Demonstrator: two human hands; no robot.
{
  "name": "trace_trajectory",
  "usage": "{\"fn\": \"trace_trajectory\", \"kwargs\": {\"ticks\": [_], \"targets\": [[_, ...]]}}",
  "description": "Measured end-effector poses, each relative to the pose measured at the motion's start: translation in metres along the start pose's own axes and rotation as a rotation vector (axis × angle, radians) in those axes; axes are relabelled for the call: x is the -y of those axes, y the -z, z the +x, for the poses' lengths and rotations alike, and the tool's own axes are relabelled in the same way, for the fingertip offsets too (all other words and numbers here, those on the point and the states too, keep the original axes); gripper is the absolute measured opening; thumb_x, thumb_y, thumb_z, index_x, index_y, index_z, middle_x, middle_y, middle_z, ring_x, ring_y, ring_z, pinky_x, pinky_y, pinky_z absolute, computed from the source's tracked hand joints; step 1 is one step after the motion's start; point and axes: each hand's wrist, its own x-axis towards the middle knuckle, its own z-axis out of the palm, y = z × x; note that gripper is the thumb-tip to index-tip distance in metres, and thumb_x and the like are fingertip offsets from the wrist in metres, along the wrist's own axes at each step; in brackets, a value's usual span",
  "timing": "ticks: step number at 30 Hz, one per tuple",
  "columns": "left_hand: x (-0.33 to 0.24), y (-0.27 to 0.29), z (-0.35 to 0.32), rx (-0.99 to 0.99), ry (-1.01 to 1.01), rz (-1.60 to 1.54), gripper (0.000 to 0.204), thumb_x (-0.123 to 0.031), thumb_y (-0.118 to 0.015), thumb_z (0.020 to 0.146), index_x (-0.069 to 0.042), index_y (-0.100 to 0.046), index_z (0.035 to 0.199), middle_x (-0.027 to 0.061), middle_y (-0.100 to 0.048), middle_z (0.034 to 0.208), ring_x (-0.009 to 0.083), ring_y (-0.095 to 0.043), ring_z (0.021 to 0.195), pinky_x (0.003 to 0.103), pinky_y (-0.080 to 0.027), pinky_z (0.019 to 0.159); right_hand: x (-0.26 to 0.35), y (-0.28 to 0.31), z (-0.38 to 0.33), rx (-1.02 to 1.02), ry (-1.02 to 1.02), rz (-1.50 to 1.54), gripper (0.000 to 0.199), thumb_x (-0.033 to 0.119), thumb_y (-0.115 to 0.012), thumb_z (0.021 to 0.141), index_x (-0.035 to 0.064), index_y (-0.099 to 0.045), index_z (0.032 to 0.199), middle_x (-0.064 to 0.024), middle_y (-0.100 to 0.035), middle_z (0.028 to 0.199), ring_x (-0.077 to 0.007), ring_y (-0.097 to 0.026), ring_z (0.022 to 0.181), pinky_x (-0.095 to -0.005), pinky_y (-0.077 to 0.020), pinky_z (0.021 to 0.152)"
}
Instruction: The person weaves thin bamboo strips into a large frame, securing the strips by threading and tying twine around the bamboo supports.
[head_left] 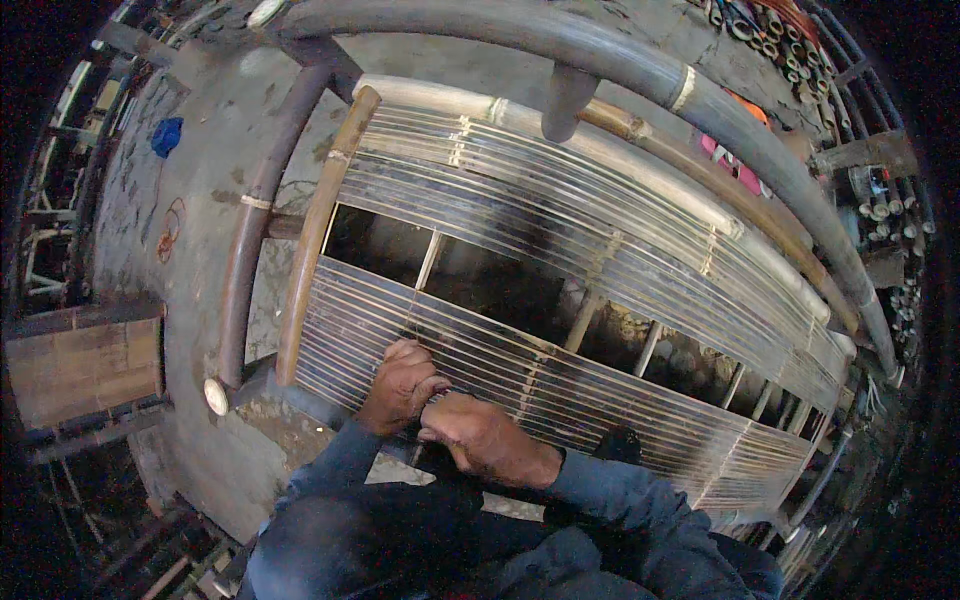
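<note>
A long bamboo frame [310, 240] with many thin parallel slats [600, 230] fills the middle of the view. A dark gap [480, 285] runs between its upper and lower bands of slats. My left hand [400, 385] rests with curled fingers on the lower slats near a cross strip [425, 265]. Right beside it, thumb touching, my right hand [480, 435] presses closed on the same slats. Whether either hand pinches a binding or a tool is hidden by the fingers. Both sleeves are blue-grey.
Thick grey bamboo poles [640, 65] arch over the far side and one pole [250, 230] runs down the left. A concrete floor [190, 200] with a blue scrap [166, 135] lies left. A wooden box [85, 365] sits at lower left. Cut bamboo tubes [760, 30] pile at upper right.
</note>
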Motion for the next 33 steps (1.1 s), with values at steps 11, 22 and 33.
{"fn": "trace_trajectory", "kwargs": {"ticks": [11, 22, 33], "targets": [[0.061, 0.094, -0.152, 0.461, 0.949, 0.262, 0.031, -0.035, -0.074, 0.085, -0.005, -0.074, 0.093, 0.0169, -0.070, 0.087, 0.0384, -0.065, 0.088, 0.045, -0.050, 0.089, 0.042, 0.214, -0.118, 0.547, -0.444, -0.757, 0.034, 0.008, -0.068, 0.079, 0.0034, -0.067, 0.114, -0.0148, -0.068, 0.111, -0.0410, -0.060, 0.115, -0.0458, -0.0522, 0.099], [-0.012, 0.053, -0.044, 0.289, 0.503, 0.242, 0.023, -0.018, -0.068, 0.089, -0.007, -0.068, 0.109, 0.0192, -0.066, 0.109, 0.0414, -0.059, 0.108, 0.048, -0.043, 0.095, -0.043, 0.126, -0.281, -0.642, -0.709, -0.804, 0.018, 0.012, -0.068, 0.089, -0.0005, -0.062, 0.101, -0.0203, -0.061, 0.097, -0.0412, -0.058, 0.094, -0.0489, -0.0468, 0.082], [-0.144, -0.078, 0.167, 0.506, -0.189, 0.286, 0.029, -0.022, -0.067, 0.090, -0.004, -0.066, 0.114, 0.0197, -0.067, 0.113, 0.0397, -0.061, 0.110, 0.052, -0.044, 0.097, -0.084, 0.107, -0.281, -0.786, -0.617, -0.853, 0.011, 0.008, -0.065, 0.090, 0.0016, -0.057, 0.093, -0.0155, -0.054, 0.080, -0.0368, -0.056, 0.078, -0.0453, -0.0421, 0.067]]}}
